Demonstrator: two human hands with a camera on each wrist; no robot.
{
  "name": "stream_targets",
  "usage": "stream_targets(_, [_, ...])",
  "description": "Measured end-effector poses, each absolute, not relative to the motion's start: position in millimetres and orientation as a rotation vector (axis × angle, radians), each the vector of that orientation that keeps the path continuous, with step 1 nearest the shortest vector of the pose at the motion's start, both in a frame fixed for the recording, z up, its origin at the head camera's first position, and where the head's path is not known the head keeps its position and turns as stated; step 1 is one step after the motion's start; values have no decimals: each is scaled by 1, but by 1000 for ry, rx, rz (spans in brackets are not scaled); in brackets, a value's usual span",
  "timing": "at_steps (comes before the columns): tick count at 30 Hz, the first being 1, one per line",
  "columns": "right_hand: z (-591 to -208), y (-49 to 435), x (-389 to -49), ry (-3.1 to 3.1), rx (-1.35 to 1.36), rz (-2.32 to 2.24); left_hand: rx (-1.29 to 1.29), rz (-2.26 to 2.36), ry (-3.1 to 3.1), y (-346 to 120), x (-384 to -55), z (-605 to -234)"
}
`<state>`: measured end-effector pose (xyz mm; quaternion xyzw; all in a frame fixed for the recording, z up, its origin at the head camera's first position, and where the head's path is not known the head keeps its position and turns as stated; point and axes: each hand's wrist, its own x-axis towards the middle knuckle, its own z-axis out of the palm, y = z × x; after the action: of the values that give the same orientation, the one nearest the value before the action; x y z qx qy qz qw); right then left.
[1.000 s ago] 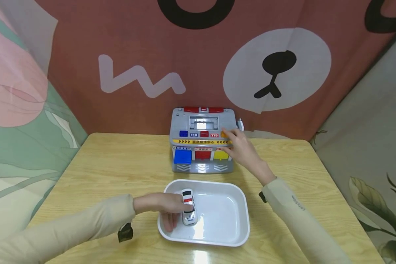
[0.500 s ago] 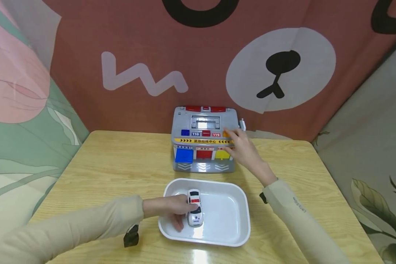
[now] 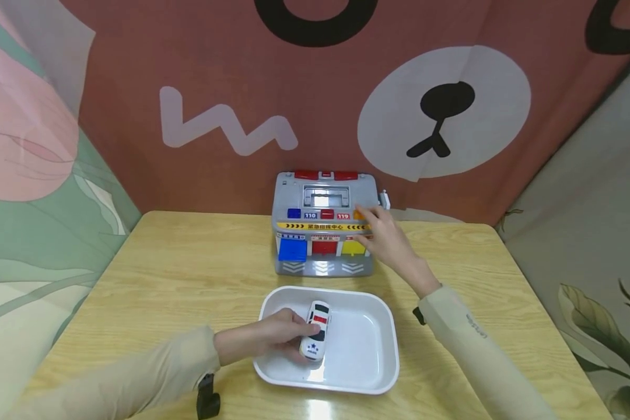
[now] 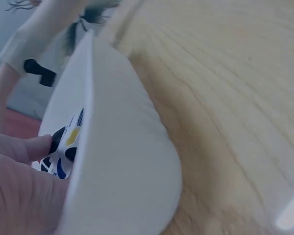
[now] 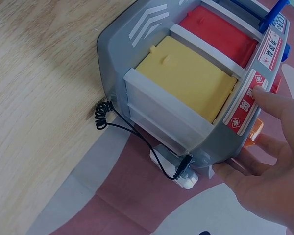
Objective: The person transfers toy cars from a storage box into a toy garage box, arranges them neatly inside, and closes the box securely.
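A white toy police car (image 3: 314,349) with a red roof mark is held by my left hand (image 3: 275,335) inside the white tray (image 3: 357,344). The thumb lies over the car's top, with fingers at its side; in the left wrist view the tray wall hides part of the car (image 4: 71,137). Behind the tray stands a grey toy garage (image 3: 289,195). My right hand (image 3: 391,236) grips its right front roof edge, thumb on the front sign, fingers by the orange button (image 5: 255,131). The blue door (image 3: 292,249) is raised; the red door (image 3: 324,247) and yellow door (image 3: 353,247) are down.
The wooden table (image 3: 199,251) extends around the tray and garage. A white handset (image 5: 186,180) on a coiled black cord (image 5: 103,115) hangs at the garage's right side. A printed curtain (image 3: 215,175) rises close behind the garage.
My left hand has moved the car a little to the right within the tray, and the car now leans in my grasp. The right hand stays in place on the garage.
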<state>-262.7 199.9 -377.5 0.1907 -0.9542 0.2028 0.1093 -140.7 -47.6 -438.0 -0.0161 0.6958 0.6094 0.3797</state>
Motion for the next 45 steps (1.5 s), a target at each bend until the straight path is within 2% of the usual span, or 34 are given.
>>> stream_targets(8, [-379,201,-262,-2812,541,609,-88,1781,1609,-56,-138,-425])
stream_targets(21, [-378,204,-262,-2821,563,603,-52,1828,1523,-86,-137,-411])
stream_targets(36, [-377,202,-266,-2812,594,614,-37,1871,1604,-142,-161,-406])
stream_targets(45, [-378,202,-265,-2816,574,610,-124,1885,1670,-163,-185,-416])
